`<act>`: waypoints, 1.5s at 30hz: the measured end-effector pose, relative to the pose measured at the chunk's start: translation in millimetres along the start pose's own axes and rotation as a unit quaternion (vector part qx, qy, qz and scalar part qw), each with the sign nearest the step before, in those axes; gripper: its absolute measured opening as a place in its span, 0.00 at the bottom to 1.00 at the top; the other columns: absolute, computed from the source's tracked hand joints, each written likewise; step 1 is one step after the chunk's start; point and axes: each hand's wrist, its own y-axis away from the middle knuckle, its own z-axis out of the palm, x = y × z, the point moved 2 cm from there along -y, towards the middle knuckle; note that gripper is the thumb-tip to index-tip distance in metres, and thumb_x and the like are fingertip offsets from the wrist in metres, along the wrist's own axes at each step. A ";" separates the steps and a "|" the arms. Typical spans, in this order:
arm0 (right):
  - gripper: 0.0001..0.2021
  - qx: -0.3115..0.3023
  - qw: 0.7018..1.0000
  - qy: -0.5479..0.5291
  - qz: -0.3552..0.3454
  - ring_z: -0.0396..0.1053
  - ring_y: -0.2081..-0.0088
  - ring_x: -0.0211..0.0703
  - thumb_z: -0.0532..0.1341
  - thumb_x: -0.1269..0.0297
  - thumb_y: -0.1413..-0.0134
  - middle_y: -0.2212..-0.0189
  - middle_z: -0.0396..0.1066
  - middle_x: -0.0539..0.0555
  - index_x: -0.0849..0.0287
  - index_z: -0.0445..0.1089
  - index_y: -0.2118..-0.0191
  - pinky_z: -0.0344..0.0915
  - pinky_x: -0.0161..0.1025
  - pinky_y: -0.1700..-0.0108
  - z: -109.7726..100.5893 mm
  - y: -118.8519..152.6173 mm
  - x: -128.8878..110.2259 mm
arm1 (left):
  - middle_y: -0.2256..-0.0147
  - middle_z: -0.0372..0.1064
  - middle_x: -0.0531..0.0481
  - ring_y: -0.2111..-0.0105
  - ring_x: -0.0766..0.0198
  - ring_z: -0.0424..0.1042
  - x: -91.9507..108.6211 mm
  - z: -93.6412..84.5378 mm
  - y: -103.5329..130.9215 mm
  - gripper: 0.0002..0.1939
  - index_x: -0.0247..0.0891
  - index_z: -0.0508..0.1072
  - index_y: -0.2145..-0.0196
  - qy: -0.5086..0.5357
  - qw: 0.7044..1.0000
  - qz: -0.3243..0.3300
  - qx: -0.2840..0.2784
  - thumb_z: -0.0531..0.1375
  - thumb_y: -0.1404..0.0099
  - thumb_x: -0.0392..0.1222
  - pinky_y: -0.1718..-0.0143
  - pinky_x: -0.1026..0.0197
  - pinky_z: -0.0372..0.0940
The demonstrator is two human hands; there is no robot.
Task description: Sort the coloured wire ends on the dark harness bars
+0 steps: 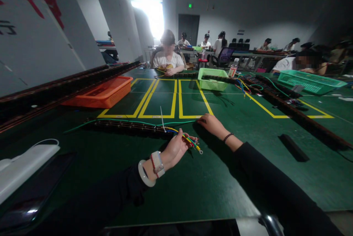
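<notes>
My left hand (176, 150) is closed around a bundle of coloured wires (188, 139), yellow, green, blue and red, with a ring terminal at one tip. These wires come out of the right end of a dark cable chain (129, 127) lying across the table. A white cable tie (162, 118) stands up from the chain's end, its tail pointing upward. Along the chain runs a thin green wire (149, 122), and its right end reaches the fingers of my right hand (211, 125). Those fingers are pinched together low over the table; the fingertips are partly hidden.
An orange basket (121, 92) stands left, a light green basket (213, 80) at the back, a teal basket (311, 82) at right. More dark chains (311, 124) lie on both sides. A phone (35, 188) and white device (27, 170) are front left. A person (168, 61) sits opposite.
</notes>
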 end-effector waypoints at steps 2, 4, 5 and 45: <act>0.12 0.030 0.999 -0.019 0.006 0.66 0.61 0.39 0.55 0.62 0.40 0.64 0.70 0.56 0.62 0.73 0.59 0.60 0.32 0.59 6.2 -0.8 2.5 | 0.67 0.71 0.41 0.60 0.57 0.71 1.2 1.5 1.2 0.14 0.35 0.64 0.70 -0.004 1.000 -0.004 0.007 0.49 0.33 0.47 0.56 0.55 0.63; 0.11 0.061 0.997 -0.038 0.009 0.65 0.61 0.39 0.56 0.61 0.40 0.65 0.69 0.55 0.61 0.73 0.60 0.59 0.32 0.58 10.8 -1.4 5.1 | 0.66 0.71 0.40 0.60 0.57 0.70 1.6 1.5 1.5 0.14 0.35 0.64 0.70 -0.006 1.000 -0.009 0.011 0.49 0.33 0.47 0.56 0.55 0.63; 0.11 0.076 0.996 -0.044 0.011 0.65 0.61 0.39 0.56 0.61 0.40 0.65 0.69 0.55 0.61 0.73 0.60 0.59 0.32 0.58 12.4 -1.8 6.4 | 0.66 0.71 0.40 0.60 0.57 0.70 1.4 1.0 1.3 0.14 0.35 0.64 0.70 -0.004 1.000 -0.012 0.010 0.49 0.33 0.47 0.56 0.55 0.63; 0.15 0.137 0.888 0.066 -0.435 0.62 0.65 0.42 0.53 0.59 0.40 0.66 0.69 0.55 0.60 0.66 0.52 0.58 0.41 0.59 -1.9 74.2 -51.2 | 0.69 0.69 0.44 0.65 0.63 0.69 -3.2 -4.5 -4.3 0.19 0.33 0.68 0.71 0.001 0.999 -0.036 0.002 0.48 0.33 0.51 0.59 0.61 0.64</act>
